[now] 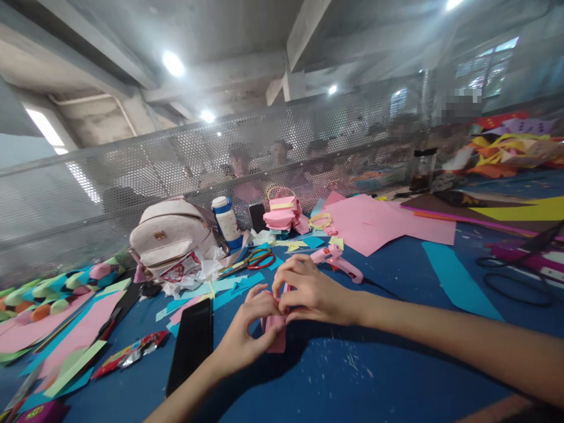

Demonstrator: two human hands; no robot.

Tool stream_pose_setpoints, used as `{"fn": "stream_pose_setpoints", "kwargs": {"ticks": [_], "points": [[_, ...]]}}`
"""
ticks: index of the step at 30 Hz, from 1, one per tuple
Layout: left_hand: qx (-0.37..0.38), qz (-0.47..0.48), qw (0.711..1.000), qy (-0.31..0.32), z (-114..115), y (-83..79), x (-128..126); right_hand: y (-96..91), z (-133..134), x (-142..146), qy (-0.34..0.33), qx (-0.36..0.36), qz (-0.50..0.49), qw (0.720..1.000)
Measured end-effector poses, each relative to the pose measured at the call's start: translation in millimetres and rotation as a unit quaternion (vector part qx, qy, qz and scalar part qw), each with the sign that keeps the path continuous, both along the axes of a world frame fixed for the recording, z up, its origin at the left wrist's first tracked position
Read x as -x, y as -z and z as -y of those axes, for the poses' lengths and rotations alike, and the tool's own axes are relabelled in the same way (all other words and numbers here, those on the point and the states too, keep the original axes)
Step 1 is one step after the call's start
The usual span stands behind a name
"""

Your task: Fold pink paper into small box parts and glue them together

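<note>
Pink paper (277, 342): here it is, front and centre, caught between both hands over the worktop (365, 382); whether it touches down, I can't tell.
Left hand (253, 326): fingers grasping the paper, thumb along its near side, seemingly to steady it.
Right hand (308, 296): fingers bunched and pinching the upper part, apparently to press it into shape; the fingertips hide the exact contact.
Glue gun (337, 261): flat just beyond the right hand, handle to the right, a spot that looks handy for a quick grab.
Scissors (263, 258): among blue scraps (238, 285), loops towards the hands, likely for easy pickup.
Phone (191, 341): lying beside the left forearm.
Bag (170, 238), bottle (227, 223): over by the screen (176, 158), presumably out of elbow range.
</note>
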State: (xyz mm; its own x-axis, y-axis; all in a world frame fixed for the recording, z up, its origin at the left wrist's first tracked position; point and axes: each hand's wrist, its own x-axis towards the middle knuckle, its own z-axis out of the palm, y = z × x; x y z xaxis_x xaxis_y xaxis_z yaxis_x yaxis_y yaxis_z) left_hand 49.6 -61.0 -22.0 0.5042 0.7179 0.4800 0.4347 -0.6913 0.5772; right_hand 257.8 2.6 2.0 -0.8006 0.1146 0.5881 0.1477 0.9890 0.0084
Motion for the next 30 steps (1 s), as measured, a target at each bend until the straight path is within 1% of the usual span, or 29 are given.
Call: {"fn": "stream_pose_setpoints", "kwargs": {"ticks": [3,6,9,12,15,19,22,23,25,26,27,28,30], "points": [[-0.043,0.037,0.997,-0.046,-2.0,3.7,0.8,-2.4,1.0,-0.4,0.023,0.027,-0.033,0.999],[-0.104,0.053,0.989,-0.091,-6.1,10.4,4.7,-2.3,2.9,0.7,0.062,0.09,-0.089,0.99],[-0.161,0.006,0.981,-0.107,-10.0,17.7,9.3,1.9,4.7,3.7,0.079,0.147,-0.132,0.977],[-0.21,-0.043,0.97,-0.117,-12.7,22.0,11.9,6.1,5.9,6.4,0.076,0.187,-0.141,0.969],[-0.227,-0.068,0.963,-0.126,-14.4,22.4,12.4,6.8,6.3,7.4,0.074,0.205,-0.141,0.966],[-0.218,-0.073,0.965,-0.123,-14.4,21.2,12.5,4.9,6.4,7.2,0.072,0.208,-0.136,0.966],[-0.165,-0.043,0.979,-0.108,-11.2,21.2,13.0,3.4,6.0,6.4,0.075,0.195,-0.128,0.97],[-0.129,-0.015,0.987,-0.095,-10.0,21.4,13.1,3.1,5.5,5.7,0.076,0.186,-0.129,0.971],[-0.028,0.078,0.995,-0.061,-8.9,22.0,12.8,3.2,3.8,3.3,0.068,0.148,-0.138,0.977],[0.025,0.137,0.989,-0.045,-9.6,22.4,12.4,4.0,2.8,1.7,0.059,0.112,-0.146,0.981],[0.076,0.197,0.977,-0.036,-11.3,22.8,11.7,5.3,1.8,-0.1,0.047,0.064,-0.153,0.985],[0.126,0.258,0.957,-0.033,-13.8,23.4,10.8,7.3,1.1,-1.9,0.034,0.007,-0.159,0.987],[0.209,0.365,0.906,-0.037,-20.4,24.2,8.6,12.5,0.7,-5.1,0.01,-0.114,-0.156,0.981]]}}
